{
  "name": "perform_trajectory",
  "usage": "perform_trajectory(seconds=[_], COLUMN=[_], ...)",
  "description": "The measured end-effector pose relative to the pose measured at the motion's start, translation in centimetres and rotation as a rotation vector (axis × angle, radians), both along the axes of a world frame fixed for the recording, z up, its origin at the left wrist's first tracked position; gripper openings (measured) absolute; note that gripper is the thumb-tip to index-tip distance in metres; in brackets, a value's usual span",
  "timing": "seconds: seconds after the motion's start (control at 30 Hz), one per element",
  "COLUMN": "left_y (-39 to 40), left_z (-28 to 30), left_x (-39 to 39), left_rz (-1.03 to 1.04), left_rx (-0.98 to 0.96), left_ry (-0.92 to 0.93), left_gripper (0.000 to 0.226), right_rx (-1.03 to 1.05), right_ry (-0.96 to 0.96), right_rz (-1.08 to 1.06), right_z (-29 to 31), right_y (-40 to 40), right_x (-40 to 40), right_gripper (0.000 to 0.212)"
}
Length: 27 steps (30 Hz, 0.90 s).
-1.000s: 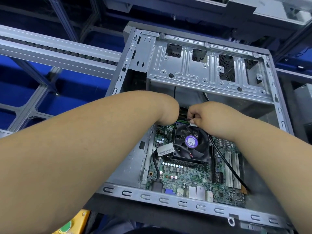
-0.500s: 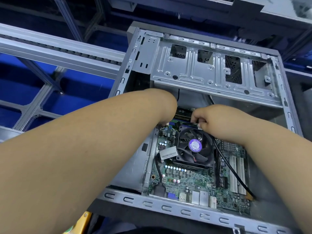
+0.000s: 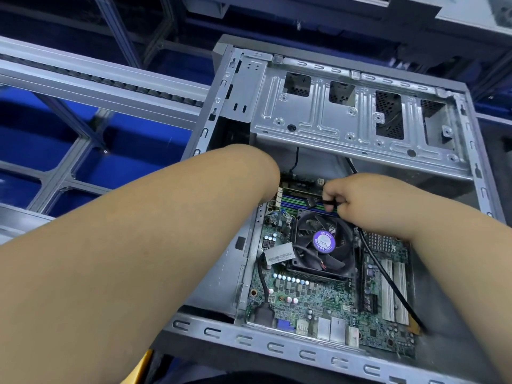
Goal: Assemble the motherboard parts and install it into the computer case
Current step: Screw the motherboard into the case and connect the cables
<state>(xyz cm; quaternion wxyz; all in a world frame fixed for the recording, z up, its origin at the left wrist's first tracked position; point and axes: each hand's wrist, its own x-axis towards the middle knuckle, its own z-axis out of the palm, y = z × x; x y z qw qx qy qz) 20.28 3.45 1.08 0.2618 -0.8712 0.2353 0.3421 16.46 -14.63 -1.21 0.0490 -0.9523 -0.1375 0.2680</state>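
- Since one second ago the right hand (image 3: 357, 202) has drawn back a little from the left wrist, so more of the green and blue memory slots (image 3: 302, 200) shows between them.
- At 6 o'clock, nearest, runs the slotted front rail of the case (image 3: 277, 346).
- Just behind it the motherboard (image 3: 318, 297) lies flat inside the case, at about 5 o'clock.
- The fan (image 3: 322, 243) with a purple label sits at the centre of the board.
- A black cable (image 3: 388, 275) runs from the right hand down to 5 o'clock.
- The right hand, above the fan, has curled fingers that pinch the black cable.
- The left hand is hidden behind its own forearm; I cannot tell its state.
- At 12 o'clock, farthest, is the drive cage (image 3: 346, 117).
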Motion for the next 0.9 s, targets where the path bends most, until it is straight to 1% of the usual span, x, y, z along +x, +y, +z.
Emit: perform_trajectory(seconds=[0.07,0.1,0.17,0.37,0.43,0.5,0.53,0.67,0.77,0.83,0.87,0.9], left_y=[0.0,0.0,0.1,0.4,0.4,0.2,0.1,0.2,0.4,0.3,0.3,0.3], left_z=[-0.3,-0.3,-0.3,-1.1,-1.1,-1.2,-1.3,-1.7,-2.1,-2.5,-2.4,-2.2], left_x=[0.4,0.4,0.6,1.2,1.3,1.2,1.2,1.3,1.1,1.1,0.9,0.7], left_rz=[-0.070,-0.074,-0.061,-0.032,-0.016,-0.009,0.004,-0.035,-0.100,-0.235,-0.371,-0.392], left_rx=[-0.023,-0.039,-0.023,-0.049,-0.050,-0.049,-0.049,-0.063,-0.040,0.006,0.047,0.051], left_ry=[0.024,0.034,0.065,0.072,0.082,0.073,0.073,0.057,0.048,0.021,-0.005,0.003], left_gripper=[0.031,0.032,0.033,0.028,0.023,0.012,0.011,0.018,0.030,0.033,0.032,0.031], right_rx=[-0.009,-0.013,-0.022,-0.017,-0.021,-0.014,-0.008,-0.006,0.007,0.016,0.012,-0.001], right_ry=[-0.011,-0.018,-0.039,-0.076,-0.081,-0.077,-0.074,-0.060,-0.074,-0.066,-0.056,-0.045], right_rz=[0.007,0.006,-0.005,-0.035,-0.030,-0.038,-0.041,-0.022,0.002,0.027,0.048,0.070], right_z=[0.1,0.2,0.4,0.2,0.1,0.1,0.2,0.4,0.4,0.5,0.6,0.6], right_y=[0.1,0.1,0.0,-0.4,-0.5,-0.7,-0.7,-0.6,-0.3,-0.2,-0.1,-0.1], right_x=[0.0,-0.1,0.0,0.3,0.4,0.5,0.5,0.3,-0.3,-0.8,-0.9,-1.1], right_gripper=[0.005,0.005,0.004,0.010,0.011,0.012,0.012,0.013,0.013,0.012,0.012,0.014])
